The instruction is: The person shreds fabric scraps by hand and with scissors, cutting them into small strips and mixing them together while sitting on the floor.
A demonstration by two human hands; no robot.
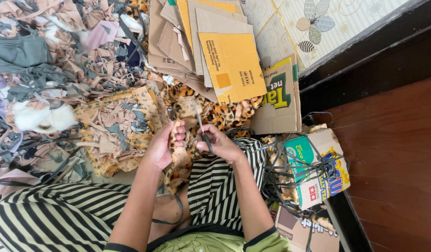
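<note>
Head view, looking down into my lap: the strip of leopard-print fabric [180, 158] hangs between my two hands, over my knees, its lower end drooping onto my striped trousers [61, 214]. My left hand [161, 147] is closed around the strip, fingers curled over its upper part and thumb pressed against it. My right hand [220, 142] is wrapped round the handles of a pair of scissors [201, 128], whose dark blades point up and away from me, meeting the top of the strip just beside my left fingertips. Whether the blades are apart or together I cannot tell.

Just beyond my hands lies more leopard-print cloth [224, 112] spread on the floor, touching a heap of small tan and beige offcuts [117, 130] on my left. Farther left, a wide litter of grey, pink and white fabric scraps [33, 79] covers the floor. Ahead of me a stack of flattened cardboard sheets [210, 46], brown and yellow, overlaps the cloth. On my right a printed carton [318, 168] sits tangled in dark cords [281, 172], near the dark wooden floor [393, 154].
</note>
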